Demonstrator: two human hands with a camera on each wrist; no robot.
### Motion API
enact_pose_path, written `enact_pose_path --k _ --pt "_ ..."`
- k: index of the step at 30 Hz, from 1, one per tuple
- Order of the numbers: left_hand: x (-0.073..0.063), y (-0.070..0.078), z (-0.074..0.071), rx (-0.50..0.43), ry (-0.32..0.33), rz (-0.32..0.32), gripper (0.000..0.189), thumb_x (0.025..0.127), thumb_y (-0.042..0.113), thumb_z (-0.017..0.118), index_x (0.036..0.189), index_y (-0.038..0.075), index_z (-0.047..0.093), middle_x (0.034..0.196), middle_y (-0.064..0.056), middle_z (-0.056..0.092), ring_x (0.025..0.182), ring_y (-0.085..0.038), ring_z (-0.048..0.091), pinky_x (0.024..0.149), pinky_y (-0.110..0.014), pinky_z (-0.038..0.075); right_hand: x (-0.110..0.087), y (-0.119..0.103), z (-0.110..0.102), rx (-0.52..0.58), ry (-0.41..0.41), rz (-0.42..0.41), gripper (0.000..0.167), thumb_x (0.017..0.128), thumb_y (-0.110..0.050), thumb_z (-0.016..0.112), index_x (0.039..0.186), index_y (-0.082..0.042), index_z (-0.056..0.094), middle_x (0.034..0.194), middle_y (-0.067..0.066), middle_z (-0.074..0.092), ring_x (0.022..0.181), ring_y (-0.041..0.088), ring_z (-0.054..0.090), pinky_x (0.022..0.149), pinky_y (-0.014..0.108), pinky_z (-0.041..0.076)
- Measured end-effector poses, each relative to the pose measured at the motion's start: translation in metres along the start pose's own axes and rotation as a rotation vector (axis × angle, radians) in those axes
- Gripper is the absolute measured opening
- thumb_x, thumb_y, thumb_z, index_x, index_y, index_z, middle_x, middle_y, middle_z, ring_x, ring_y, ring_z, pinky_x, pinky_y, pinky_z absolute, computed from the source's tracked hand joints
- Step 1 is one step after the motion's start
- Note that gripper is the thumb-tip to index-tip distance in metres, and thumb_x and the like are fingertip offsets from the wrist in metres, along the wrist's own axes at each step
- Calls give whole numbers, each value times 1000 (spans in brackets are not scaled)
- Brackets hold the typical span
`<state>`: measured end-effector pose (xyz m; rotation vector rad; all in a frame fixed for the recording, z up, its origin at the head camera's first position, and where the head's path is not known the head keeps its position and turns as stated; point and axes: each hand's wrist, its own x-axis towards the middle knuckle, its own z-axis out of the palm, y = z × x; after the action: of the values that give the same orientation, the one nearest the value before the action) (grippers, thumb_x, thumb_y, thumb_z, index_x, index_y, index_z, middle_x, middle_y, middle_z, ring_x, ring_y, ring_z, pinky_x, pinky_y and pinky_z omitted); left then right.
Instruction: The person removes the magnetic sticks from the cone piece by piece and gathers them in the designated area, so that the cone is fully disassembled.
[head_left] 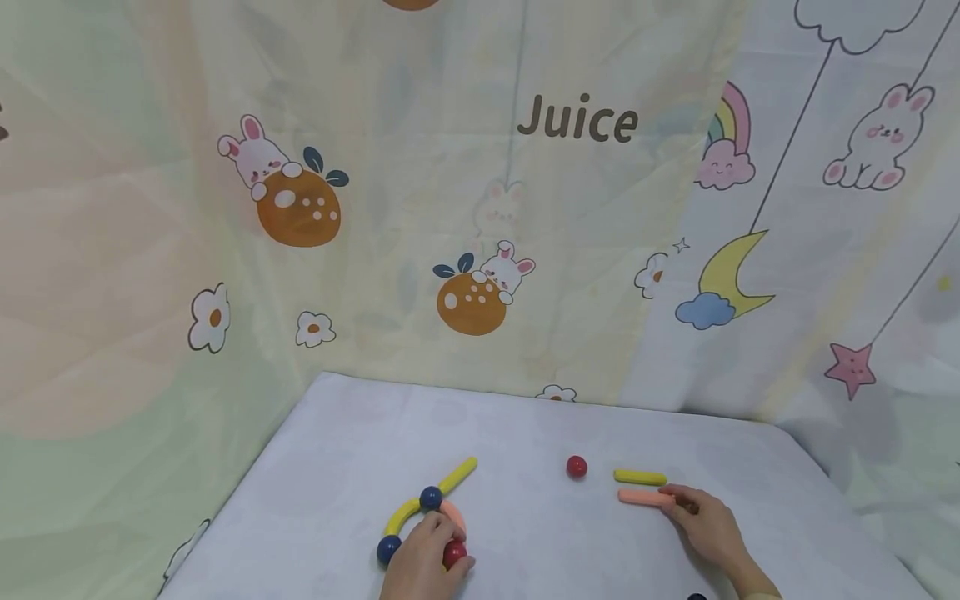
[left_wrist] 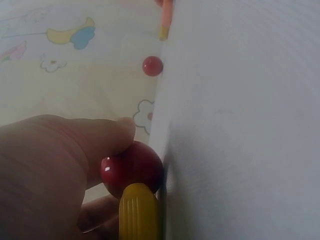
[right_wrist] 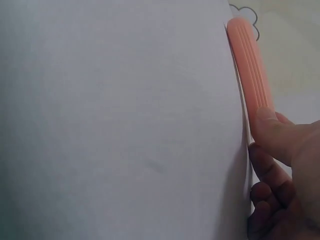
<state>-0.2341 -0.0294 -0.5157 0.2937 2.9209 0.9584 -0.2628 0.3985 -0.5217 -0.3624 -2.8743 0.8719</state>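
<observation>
With my left hand I grip a red ball between thumb and fingers. A yellow rod meets that ball in the left wrist view. The ball belongs to a curved figure: a blue ball at its top, another blue ball at left, a curved yellow rod and a curved pink rod between. My hand hides part of its lower side. On the right, my right hand pinches one end of a straight pink rod low over the table.
A straight yellow rod slants outward from the top blue ball. Another yellow rod lies just behind the pink one, and a loose red ball sits left of it. A dark ball shows at the bottom edge. Printed curtains hang behind the white table.
</observation>
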Motion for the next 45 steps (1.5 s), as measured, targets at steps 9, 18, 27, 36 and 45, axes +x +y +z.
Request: enact_pose_path --k 9,18,27,36,45 --pt "-4 0 -1 9 41 22 25 77 32 83 91 24 64 88 9 48 74 -9 47 66 -29 48 1 0 5 12 46 49 43 92 -21 69 127 2 59 110 21 64 97 32 58 82 50 48" --pt "-4 -1 0 -28 21 46 17 81 26 79 90 25 64 88 10 48 75 -8 46 65 -27 46 -12 -6 13 96 231 243 40 94 -23 60 124 4 57 106 23 62 93 34 58 74 47 48" --pt "-6 -3 -5 -15 10 72 18 77 9 68 88 22 62 82 10 45 74 -8 42 64 -28 38 -53 -75 51 193 139 239 28 95 -19 60 115 0 64 98 12 65 85 24 56 70 37 47" --pt "-9 -4 -6 14 101 91 34 68 -6 64 93 18 65 82 12 56 75 -10 45 68 -30 43 -76 -150 96 180 -73 -31 23 84 -21 74 107 -15 69 90 -5 62 77 13 50 65 28 43" --pt "-6 2 -4 -2 121 -18 21 79 4 71 91 20 66 78 12 56 72 -9 48 67 -31 45 -87 -168 114 109 -211 -211 26 74 -31 83 95 -22 73 82 -11 58 75 7 51 71 34 47"
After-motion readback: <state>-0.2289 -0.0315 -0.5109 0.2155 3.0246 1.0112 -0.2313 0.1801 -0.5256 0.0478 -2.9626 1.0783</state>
